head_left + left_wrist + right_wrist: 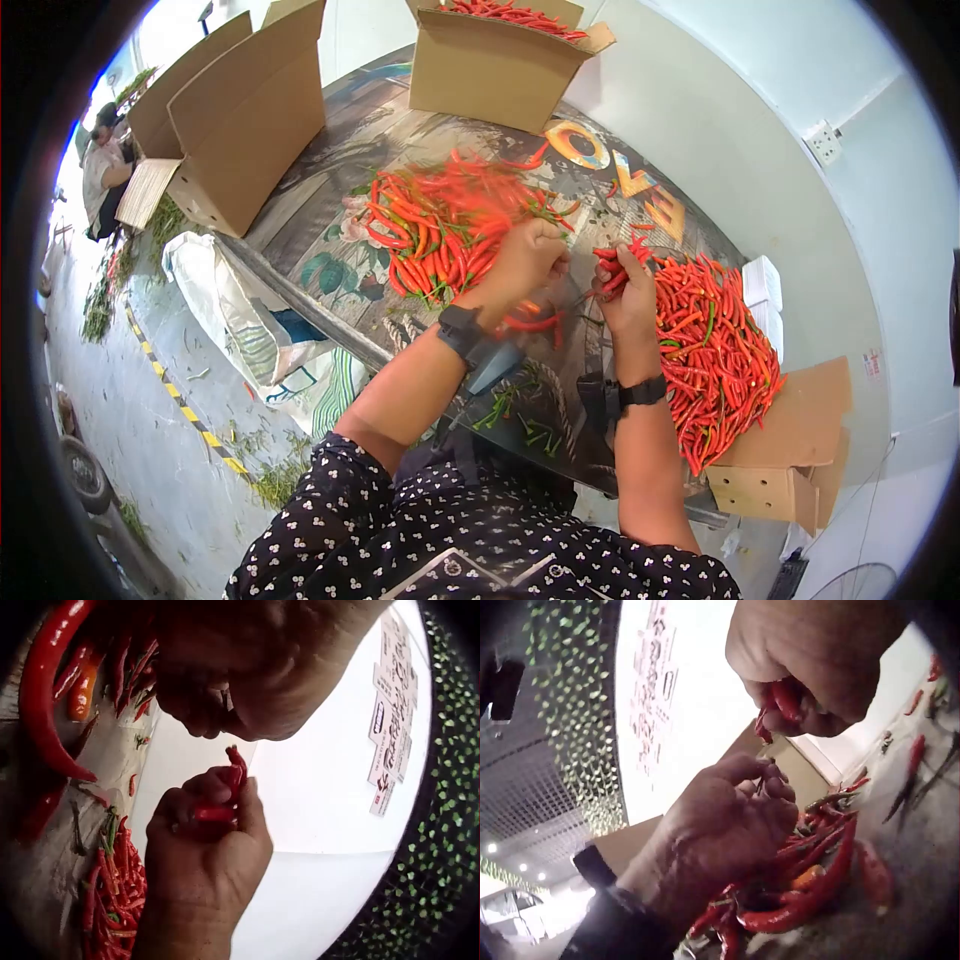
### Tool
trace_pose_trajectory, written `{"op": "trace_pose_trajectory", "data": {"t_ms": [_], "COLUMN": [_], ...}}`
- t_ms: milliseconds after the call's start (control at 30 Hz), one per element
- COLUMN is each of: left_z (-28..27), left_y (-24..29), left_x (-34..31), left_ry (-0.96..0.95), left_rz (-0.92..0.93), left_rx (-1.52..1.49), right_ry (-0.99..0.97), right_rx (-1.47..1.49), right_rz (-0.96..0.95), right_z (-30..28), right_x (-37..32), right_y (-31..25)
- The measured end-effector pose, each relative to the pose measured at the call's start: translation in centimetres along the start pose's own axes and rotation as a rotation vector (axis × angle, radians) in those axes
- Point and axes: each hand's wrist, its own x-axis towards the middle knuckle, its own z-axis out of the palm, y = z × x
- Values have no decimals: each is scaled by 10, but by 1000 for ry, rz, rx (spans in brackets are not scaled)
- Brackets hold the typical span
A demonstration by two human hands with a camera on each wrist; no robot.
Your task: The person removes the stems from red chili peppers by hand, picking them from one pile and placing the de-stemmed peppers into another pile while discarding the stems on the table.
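Note:
In the head view my left hand is between two chilli heaps, close beside my right hand. My right hand grips several red chillies, and one stem end points up toward the left hand. Thumb and fingertips of my left hand meet on a thin dark chilli stem in the right wrist view. To the left lies a heap of red and orange chillies with green stems, partly blurred. A larger heap of red chillies spreads under and beyond my right forearm.
Cut green stems lie at the table's near edge. Cardboard boxes stand at the back, left and lower right. White foam trays sit by the wall. A sack hangs left; another person sits farther off.

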Motion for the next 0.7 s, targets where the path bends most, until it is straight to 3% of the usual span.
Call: {"op": "trace_pose_trajectory", "data": {"t_ms": [100, 167, 433, 500, 633, 700], "left_z": [2, 3, 8, 8, -1, -5], "left_y": [2, 1, 21, 13, -7, -6], "left_x": [-2, -3, -15, -11, 0, 2], "left_ry": [-43, -162, -263, -262, -297, -342], "left_rz": [-115, -135, -160, -170, -276, -328], "left_rx": [-165, -274, 12, 54, -238, -375], "right_ry": [-46, -55, -40, -149, -268, -356], "right_rx": [139, 69, -266, -399, -611, -869], "right_rz": [105, 106, -22, -19, -60, -59], "right_z": [-15, -21, 1, -2, 3, 8], "right_x": [5, 7, 2, 7, 11, 13], "right_y": [-1, 0, -9, -12, -27, -36]}}
